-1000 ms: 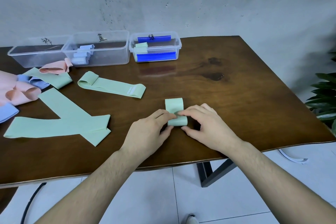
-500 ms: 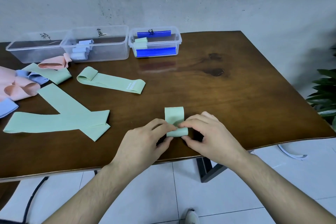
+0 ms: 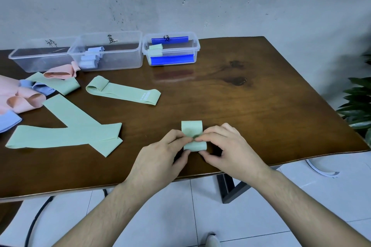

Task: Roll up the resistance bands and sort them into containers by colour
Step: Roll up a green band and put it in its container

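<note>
Head view: both hands' fingers [image 3: 181, 135] pinch a half-rolled pale-green band [image 3: 192, 129].

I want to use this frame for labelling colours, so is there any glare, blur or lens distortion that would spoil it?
Head view: soft, even light; a pale sheen lies on the table in front of the blue-clipped container. The wide lens bows the table's edges. Left hand, right hand and the green band they pinch look sharp enough, and its colour reads clearly.
</note>
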Motion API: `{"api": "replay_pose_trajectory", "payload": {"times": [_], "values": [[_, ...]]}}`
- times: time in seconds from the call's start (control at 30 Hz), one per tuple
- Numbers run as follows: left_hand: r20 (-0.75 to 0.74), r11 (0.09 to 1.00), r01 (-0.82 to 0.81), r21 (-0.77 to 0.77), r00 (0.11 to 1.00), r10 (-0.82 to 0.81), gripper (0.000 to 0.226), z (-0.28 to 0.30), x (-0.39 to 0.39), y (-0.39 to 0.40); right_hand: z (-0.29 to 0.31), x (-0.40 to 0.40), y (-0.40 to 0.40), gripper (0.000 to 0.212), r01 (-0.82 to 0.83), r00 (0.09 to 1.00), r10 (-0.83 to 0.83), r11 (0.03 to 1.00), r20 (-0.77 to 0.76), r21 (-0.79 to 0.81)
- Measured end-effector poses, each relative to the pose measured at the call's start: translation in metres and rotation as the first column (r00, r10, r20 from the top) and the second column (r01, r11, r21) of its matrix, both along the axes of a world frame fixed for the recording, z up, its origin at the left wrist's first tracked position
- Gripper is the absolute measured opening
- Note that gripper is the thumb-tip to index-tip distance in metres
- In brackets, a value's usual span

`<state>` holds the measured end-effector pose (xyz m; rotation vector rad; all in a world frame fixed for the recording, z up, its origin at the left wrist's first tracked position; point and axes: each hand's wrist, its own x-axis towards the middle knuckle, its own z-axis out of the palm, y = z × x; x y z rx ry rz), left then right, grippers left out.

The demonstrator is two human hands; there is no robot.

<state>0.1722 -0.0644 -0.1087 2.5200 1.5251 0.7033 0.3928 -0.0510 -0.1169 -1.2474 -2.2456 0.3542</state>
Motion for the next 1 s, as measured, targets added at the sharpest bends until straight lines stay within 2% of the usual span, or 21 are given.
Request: {"api": "replay_pose_trajectory", "payload": {"times": [0.17, 0.33, 0.47, 0.77, 1.0], "values": [[0.036, 1.0, 0.024, 0.007, 0.999, -0.024, 0.025, 0.0, -0.001, 0.002, 0.003, 0.0, 0.005, 0.03, 0.004, 1.0, -0.004, 1.0, 0.016, -0.025], [0.004, 1.0, 0.021, 0.005, 1.0, -0.021, 0.022, -0.003, -0.002, 0.005, 0.003, -0.001, 0.008, 0.033, 0.014, 0.999, -0.013, 1.0, 0.05, -0.021], [-0.005, 1.0, 0.003, -0.008, 1.0, -0.003, 0.024, -0.001, -0.002, 0.009, 0.003, 0.002, 0.008, 0.037, 0.008, 0.999, -0.006, 0.999, 0.054, -0.032], [-0.022, 1.0, 0.015, -0.007, 1.0, -0.015, 0.031, 0.0, -0.002, 0.01, 0.004, 0.0, 0.016, 0.032, 0.019, 0.999, -0.017, 0.999, 0.049, -0.032], [-0.052, 1.0, -0.004, 0.007, 0.999, 0.005, 0.028, -0.001, -0.002, 0.02, 0.002, 0.001, 0.016, 0.034, 0.041, 0.996, -0.045, 0.998, 0.071, 0.053]]}}
